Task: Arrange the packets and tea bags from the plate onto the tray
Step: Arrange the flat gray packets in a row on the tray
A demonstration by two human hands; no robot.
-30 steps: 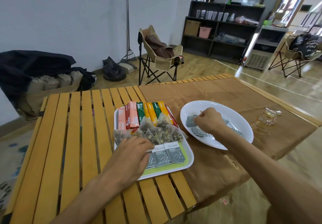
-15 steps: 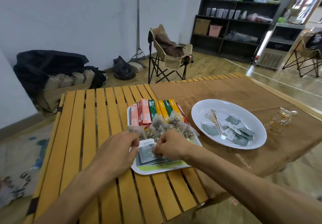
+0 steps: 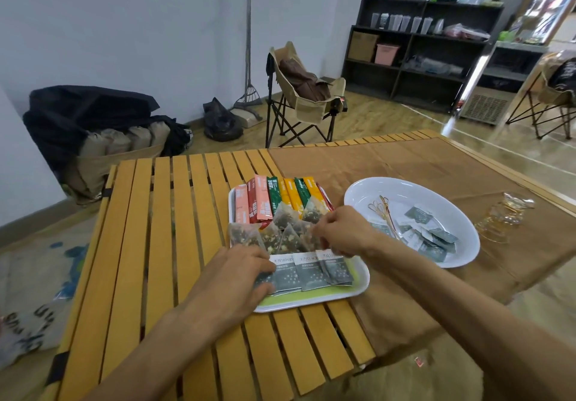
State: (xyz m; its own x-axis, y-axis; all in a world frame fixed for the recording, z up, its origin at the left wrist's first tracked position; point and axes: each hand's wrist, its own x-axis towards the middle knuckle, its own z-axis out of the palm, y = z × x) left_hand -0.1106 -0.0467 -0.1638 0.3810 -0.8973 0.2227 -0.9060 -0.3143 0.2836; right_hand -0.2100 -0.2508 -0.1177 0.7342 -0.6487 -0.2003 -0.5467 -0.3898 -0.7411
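A white tray (image 3: 314, 302) on the slatted table holds coloured stick packets (image 3: 274, 196) at the back, pyramid tea bags (image 3: 282, 232) in the middle and a front row of grey sachets (image 3: 308, 271). My left hand (image 3: 240, 271) lies over the left end of that row, fingers pressing down on a sachet. My right hand (image 3: 343, 232) is curled over the tray's right side and pinches the top edge of the rightmost grey sachet (image 3: 338, 271). To the right, the white plate (image 3: 408, 187) holds several more grey sachets (image 3: 436, 240) and thin gold picks (image 3: 385, 213).
A brown cloth (image 3: 405, 160) covers the table's right half, under the plate. Small glass cups (image 3: 505, 218) stand at the cloth's right edge. Beyond the table are a folding chair (image 3: 307, 95) and dark shelves (image 3: 420, 51).
My right hand left the plate and came over the tray. The grey sachets, bunched under both hands half a second ago, now lie spread in a row; my left hand stayed at the left end.
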